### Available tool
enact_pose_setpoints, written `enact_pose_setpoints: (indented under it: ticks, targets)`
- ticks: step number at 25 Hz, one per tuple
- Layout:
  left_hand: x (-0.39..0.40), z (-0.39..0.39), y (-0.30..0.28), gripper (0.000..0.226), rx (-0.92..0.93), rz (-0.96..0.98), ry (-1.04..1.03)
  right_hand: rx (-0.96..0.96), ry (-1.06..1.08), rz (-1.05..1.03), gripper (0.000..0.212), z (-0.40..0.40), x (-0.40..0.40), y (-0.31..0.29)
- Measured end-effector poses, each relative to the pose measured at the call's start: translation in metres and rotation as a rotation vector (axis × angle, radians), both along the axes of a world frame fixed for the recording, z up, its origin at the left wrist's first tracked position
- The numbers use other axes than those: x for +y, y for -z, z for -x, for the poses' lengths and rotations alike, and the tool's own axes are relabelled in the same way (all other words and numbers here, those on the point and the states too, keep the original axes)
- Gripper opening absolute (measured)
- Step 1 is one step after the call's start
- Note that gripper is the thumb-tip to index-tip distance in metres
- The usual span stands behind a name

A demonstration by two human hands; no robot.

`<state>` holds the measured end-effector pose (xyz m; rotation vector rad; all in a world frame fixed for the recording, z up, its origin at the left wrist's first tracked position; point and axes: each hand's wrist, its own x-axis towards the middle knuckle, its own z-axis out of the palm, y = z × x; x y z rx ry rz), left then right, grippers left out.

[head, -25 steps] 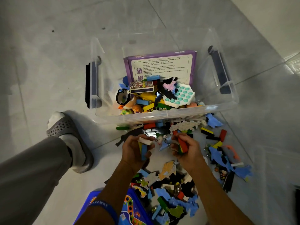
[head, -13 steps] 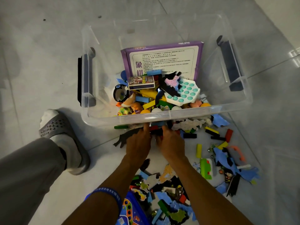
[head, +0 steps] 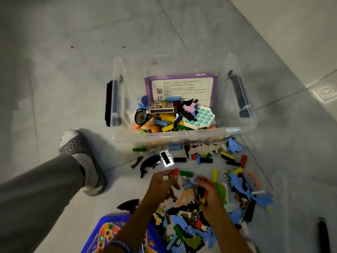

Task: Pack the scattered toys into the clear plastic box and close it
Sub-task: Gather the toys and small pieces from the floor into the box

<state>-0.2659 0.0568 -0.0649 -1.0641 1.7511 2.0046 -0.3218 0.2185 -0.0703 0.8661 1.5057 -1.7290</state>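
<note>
The clear plastic box (head: 182, 136) stands open on the floor, part filled with a purple game box (head: 182, 88), a white and teal bubble toy (head: 200, 117) and coloured blocks. Scattered toys (head: 235, 181) lie in front of it: foam puzzle shapes, wooden blocks, dice. My left hand (head: 162, 185) is curled over the pile, with a red block (head: 176, 172) and a small white piece at its fingertips. My right hand (head: 207, 190) is closed around black and red pieces just right of it.
My leg and a grey slipper (head: 82, 156) rest on the floor to the left of the box. A blue game board (head: 109, 232) lies under my left forearm. A clear lid with a black latch (head: 322, 234) seems to lie at the right.
Both hands have drawn back from the box's near wall to the pile on the floor. They have closed on new pieces, and the camera has tilted back.
</note>
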Motion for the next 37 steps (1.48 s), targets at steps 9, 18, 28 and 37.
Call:
enact_pose_setpoints:
  ticks: [9,18,28,37]
  targets:
    - [-0.001,-0.022,-0.131,0.012,0.033,-0.546,-0.636,-0.144,0.343,0.418,0.018,-0.026,-0.062,-0.149]
    - [-0.090,0.029,-0.269,0.062,0.266,-0.339,-0.449,0.133,0.017,0.375,0.040,0.058,-0.103,-0.254]
    - [-0.047,-0.113,-0.042,0.026,-0.492,0.403,0.200,0.181,-1.029,-0.565,0.023,-0.080,-0.004,-0.050]
    - [-0.054,-0.123,0.013,0.071,-0.468,0.761,0.447,0.264,-1.709,-0.638,0.033,-0.109,0.004,0.001]
